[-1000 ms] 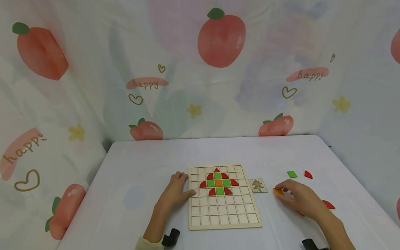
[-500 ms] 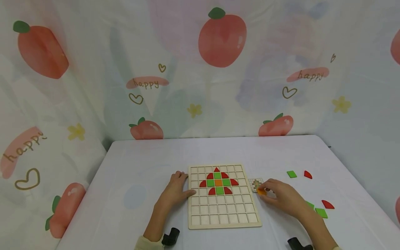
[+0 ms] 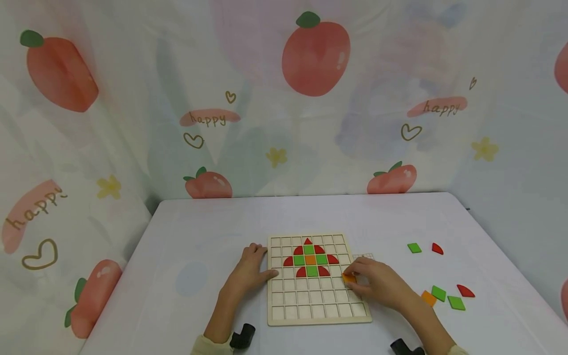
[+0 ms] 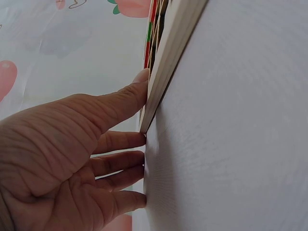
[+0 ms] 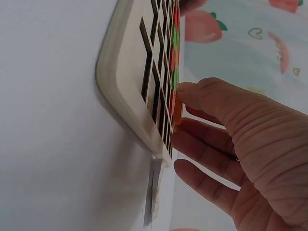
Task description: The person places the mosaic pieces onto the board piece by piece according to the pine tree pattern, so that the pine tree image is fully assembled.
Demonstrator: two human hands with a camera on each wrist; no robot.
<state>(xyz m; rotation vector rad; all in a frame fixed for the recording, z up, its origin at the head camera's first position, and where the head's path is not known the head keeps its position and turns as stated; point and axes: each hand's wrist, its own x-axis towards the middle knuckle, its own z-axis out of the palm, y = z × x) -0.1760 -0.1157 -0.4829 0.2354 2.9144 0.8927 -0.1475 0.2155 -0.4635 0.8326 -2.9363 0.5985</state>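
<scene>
A wooden grid board [image 3: 303,299] lies on the table, with red, green and orange tiles set in its upper middle cells. My left hand [image 3: 249,270] rests at its left edge, thumb on the frame and the other fingers fairly straight; the left wrist view shows the thumb [image 4: 126,100] against the rim. Between thumb and fingertips, my right hand [image 3: 380,284] pinches an orange tile [image 3: 349,278] over the board's right side. In the right wrist view that orange tile [image 5: 178,111] is partly covered by the fingers. A small pattern card [image 3: 365,256] is mostly hidden behind the right hand.
Loose tiles lie to the right: a green one [image 3: 414,248] and a red quarter-round [image 3: 437,248] farther back, another orange tile [image 3: 428,298], two green tiles [image 3: 456,302] and a red one [image 3: 466,291] nearer. A patterned cloth [image 3: 310,148] hangs behind the table.
My right hand has carried the orange tile leftward from the loose tiles, past the card, to the board's right side. The hand now hides most of the card. My left hand stays put.
</scene>
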